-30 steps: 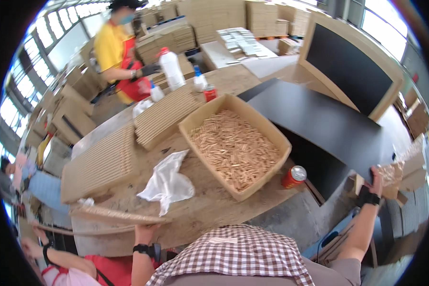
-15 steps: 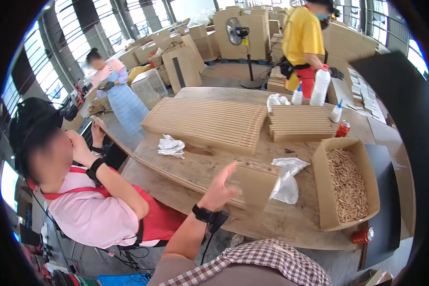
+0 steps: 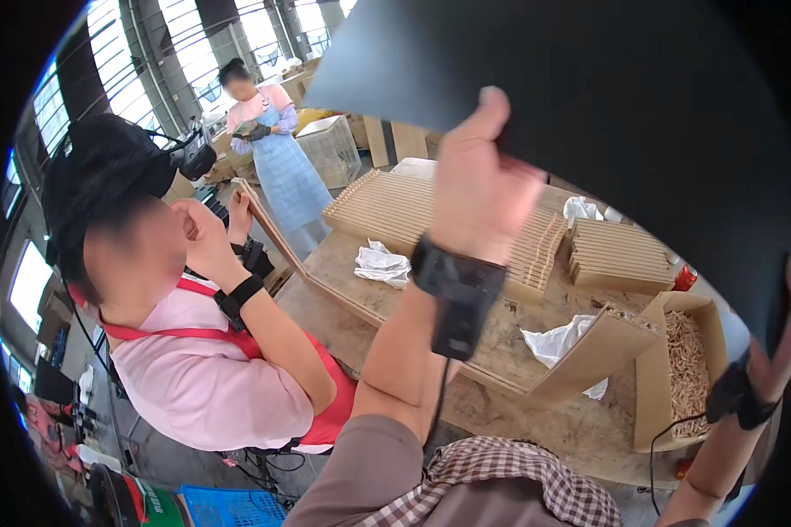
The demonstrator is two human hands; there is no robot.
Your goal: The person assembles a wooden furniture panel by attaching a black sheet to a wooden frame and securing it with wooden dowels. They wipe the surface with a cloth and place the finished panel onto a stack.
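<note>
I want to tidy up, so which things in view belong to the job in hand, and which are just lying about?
In the job:
black panel, raised at the left hand and right hand
U-shaped wooden frame
probably the box of wooden pegs

Seemingly lying about:
red can
blue crate

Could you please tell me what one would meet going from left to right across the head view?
A co-worker's black cap, another's blue apron, the leftmost crumpled white cloth, the wearer's left hand, the box of wooden pegs, the right hand.

No lettering can be read (white marks on the green label stay illegible).
</note>
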